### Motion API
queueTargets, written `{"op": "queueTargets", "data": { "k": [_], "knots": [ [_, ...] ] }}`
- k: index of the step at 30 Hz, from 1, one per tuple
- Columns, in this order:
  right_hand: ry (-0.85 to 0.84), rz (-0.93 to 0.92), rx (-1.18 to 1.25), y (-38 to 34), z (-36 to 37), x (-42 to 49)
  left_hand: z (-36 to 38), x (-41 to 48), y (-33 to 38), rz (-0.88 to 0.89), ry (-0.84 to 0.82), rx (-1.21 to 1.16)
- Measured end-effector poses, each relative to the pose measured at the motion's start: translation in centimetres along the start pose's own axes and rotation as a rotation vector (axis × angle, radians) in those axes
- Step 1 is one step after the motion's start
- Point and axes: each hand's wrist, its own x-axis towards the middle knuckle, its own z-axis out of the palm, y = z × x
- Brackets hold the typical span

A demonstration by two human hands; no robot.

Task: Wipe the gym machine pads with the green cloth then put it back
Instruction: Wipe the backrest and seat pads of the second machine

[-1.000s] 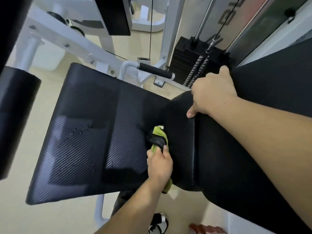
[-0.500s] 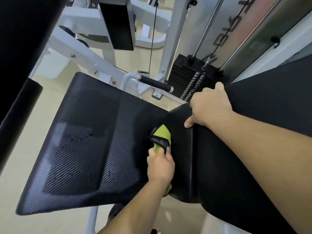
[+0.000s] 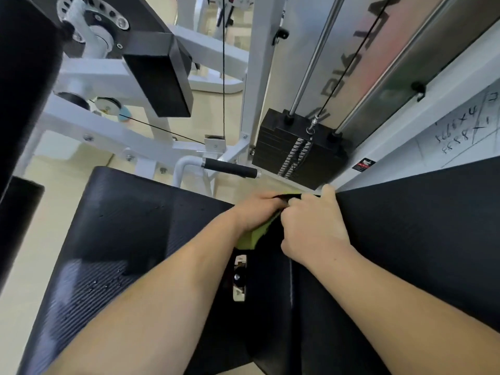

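Green cloth [image 3: 252,236] sits at the far end of the gap btwn seat pad [image 3: 121,226] and back pad [image 3: 422,228], right where both grips meet. Most of it is hidden. A bright green fold shows under the L grip's wrist side, and a thin green sliver w/ a dark strip shows along the top, above the knuckles.

L grip [image 3: 255,212]: fingers curled down over the cloth, closed on it and pressing it into the gap. No open span visible.

R grip [image 3: 315,230]: fingers curled tight, knuckles touching the L grip's fingers at the cloth's dark strip. Thumb points up along the back pad's near edge. Can't tell if it's pinching the cloth or the pad edge, since the fingertips are hidden.

Both forearms come in from the bottom and cross over the seat pad and the gap. A metal bracket [image 3: 239,277] shows in the gap, just below the cloth.

Seat pad has water droplets [image 3: 108,282] on its near-left part.

Beyond the pads: black foam handle [image 3: 230,168] on the white frame, weight stack [image 3: 297,155] w/ cable and guide rods. Beige floor [image 3: 67,169] at left.
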Motion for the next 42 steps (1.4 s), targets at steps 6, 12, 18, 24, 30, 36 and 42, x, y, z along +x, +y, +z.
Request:
{"op": "queueTargets", "data": {
  "k": [6, 12, 18, 24, 30, 36, 42],
  "knots": [
    [-0.015, -0.002, 0.024, 0.2, -0.4, 0.1, -1.4, 4.7, -4.9, -0.26, 0.025, 0.243],
    [-0.004, 0.039, 0.086, -0.1, -0.6, 0.3, 1.0, 1.7, -5.4, -0.145, 0.297, 0.045],
    [0.451, 0.165, 0.805, 1.6, -2.1, -2.5, 5.1, -6.7, -1.5, 0.22, 0.258, 0.116],
    [0.298, 0.118, 0.793, 0.0, -2.7, -7.1, 10.0, -15.5, -4.0, 0.02, 0.206, 0.222],
    [0.229, 0.038, 0.616, -3.7, 0.8, -13.0, 16.0, -23.2, -10.2, -0.025, 0.267, 0.212],
    [0.222, -0.067, 0.521, -7.9, 5.3, -17.7, 18.6, -29.6, -16.0, -0.044, 0.191, 0.282],
    [0.264, -0.176, 0.404, -14.1, 12.8, -18.3, 9.8, -28.0, -18.3, -0.043, 0.76, 0.439]
  ]
}}
